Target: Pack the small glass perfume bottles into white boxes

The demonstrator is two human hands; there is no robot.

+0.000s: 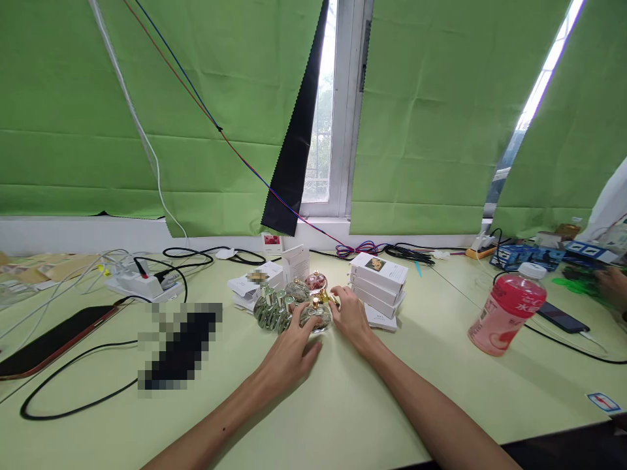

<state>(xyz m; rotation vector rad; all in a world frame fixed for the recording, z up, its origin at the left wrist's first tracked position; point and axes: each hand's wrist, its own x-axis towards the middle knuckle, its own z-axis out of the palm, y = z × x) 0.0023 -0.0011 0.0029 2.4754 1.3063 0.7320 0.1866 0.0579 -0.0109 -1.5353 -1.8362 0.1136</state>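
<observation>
My left hand [292, 349] has its fingers and thumb curved about the left and near side of a clear glass perfume bottle [321, 318] with a gold neck. Close by on the right, my right hand [350, 314] has its fingers bent and pinched at a small gold-coloured piece [334, 299], partly hidden by the fingertips. To the left of the bottle stand several similar glass bottles with shiny caps [274, 308], close together. A reddish bottle [316, 282] stands behind my hands.
White boxes [379, 277] are stacked on the right, more boxes [257, 279] on the left. A pink drink bottle [509, 310] stands farther right. A phone [59, 336], power strip [142, 284] and cables lie on the left. Another person's hand [614, 287] is at the right edge.
</observation>
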